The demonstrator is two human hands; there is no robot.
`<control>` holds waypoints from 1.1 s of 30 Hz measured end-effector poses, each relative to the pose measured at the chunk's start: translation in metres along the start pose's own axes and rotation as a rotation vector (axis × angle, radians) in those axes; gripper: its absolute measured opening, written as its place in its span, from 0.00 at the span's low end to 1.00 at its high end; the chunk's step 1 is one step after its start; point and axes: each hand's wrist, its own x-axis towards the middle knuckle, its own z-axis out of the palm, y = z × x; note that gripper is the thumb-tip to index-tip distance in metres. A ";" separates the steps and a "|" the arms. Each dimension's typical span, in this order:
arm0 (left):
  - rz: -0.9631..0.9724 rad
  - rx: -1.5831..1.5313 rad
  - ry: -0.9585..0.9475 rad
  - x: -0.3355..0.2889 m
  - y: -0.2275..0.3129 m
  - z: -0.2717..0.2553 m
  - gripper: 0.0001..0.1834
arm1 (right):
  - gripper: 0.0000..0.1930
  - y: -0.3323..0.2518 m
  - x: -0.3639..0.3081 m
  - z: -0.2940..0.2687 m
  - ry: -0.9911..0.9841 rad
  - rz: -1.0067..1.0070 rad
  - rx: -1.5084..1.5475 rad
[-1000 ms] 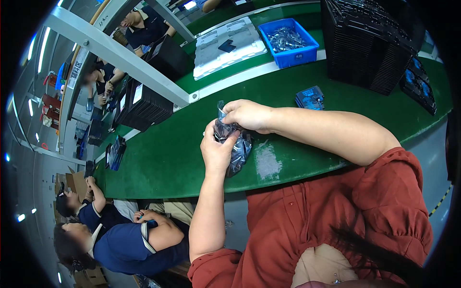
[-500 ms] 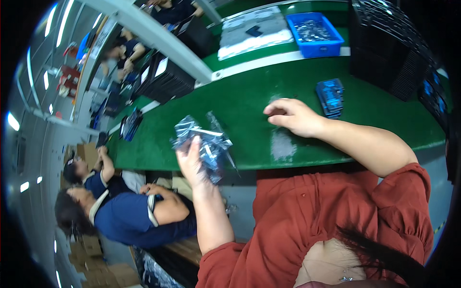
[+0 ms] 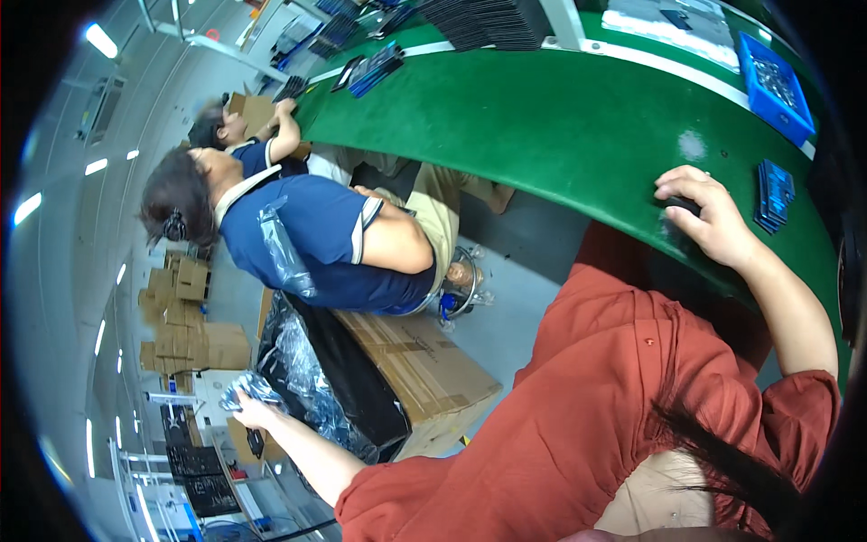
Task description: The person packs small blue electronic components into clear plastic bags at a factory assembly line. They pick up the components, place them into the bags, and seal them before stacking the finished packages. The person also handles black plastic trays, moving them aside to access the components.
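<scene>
My left hand (image 3: 253,411) reaches far out to the left, closed on crumpled clear plastic bags (image 3: 253,387). Below and beside it gapes a box lined with black plastic, full of clear plastic bags (image 3: 312,370). Another clear bag (image 3: 284,253) appears in front of the co-worker's blue shirt; whether it touches the shirt I cannot tell. At the near edge of the green table (image 3: 542,117), my right hand (image 3: 713,217) has its fingers curled round something small and dark, too hidden to name. To its right lies a small stack of blue-and-black flat parts (image 3: 773,194).
A co-worker in a blue shirt (image 3: 334,239) sits left of me, with a second person (image 3: 257,149) beyond. A blue bin of small metal parts (image 3: 775,90) stands at the back right. Black trays (image 3: 488,23) line the far edge; cardboard boxes (image 3: 181,325) are stacked behind.
My left hand has swung from above the table out to the left, over the lined box, with the plastic bags. The view has turned left. My right hand remains near the table's edge.
</scene>
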 end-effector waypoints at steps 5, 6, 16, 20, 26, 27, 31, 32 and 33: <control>-0.097 0.742 -0.399 0.076 -0.182 -0.117 0.49 | 0.10 -0.003 0.001 0.001 -0.015 -0.023 -0.018; -0.125 0.879 -0.420 0.069 -0.188 -0.102 0.48 | 0.10 -0.006 0.001 0.001 -0.022 -0.016 -0.028; 0.146 1.383 -0.614 -0.013 -0.070 0.004 0.16 | 0.09 -0.009 -0.006 -0.004 -0.077 -0.048 -0.147; 0.151 1.383 -0.468 -0.016 -0.083 0.027 0.15 | 0.09 -0.011 -0.008 -0.009 -0.113 -0.080 -0.169; 0.804 0.567 -0.505 -0.072 -0.045 0.047 0.09 | 0.11 -0.015 -0.018 -0.024 -0.138 -0.125 -0.226; 0.805 0.448 -0.632 -0.105 -0.024 0.053 0.09 | 0.11 -0.015 -0.020 -0.027 -0.135 -0.129 -0.250; 0.983 0.045 -1.142 -0.250 0.044 0.066 0.10 | 0.11 -0.018 -0.026 -0.045 -0.112 -0.116 -0.303; 1.037 -0.067 -1.263 -0.285 0.058 0.066 0.10 | 0.11 -0.019 -0.027 -0.048 -0.091 -0.107 -0.320; 1.077 -0.147 -1.360 -0.317 0.068 0.068 0.11 | 0.11 -0.019 -0.028 -0.053 -0.069 -0.093 -0.341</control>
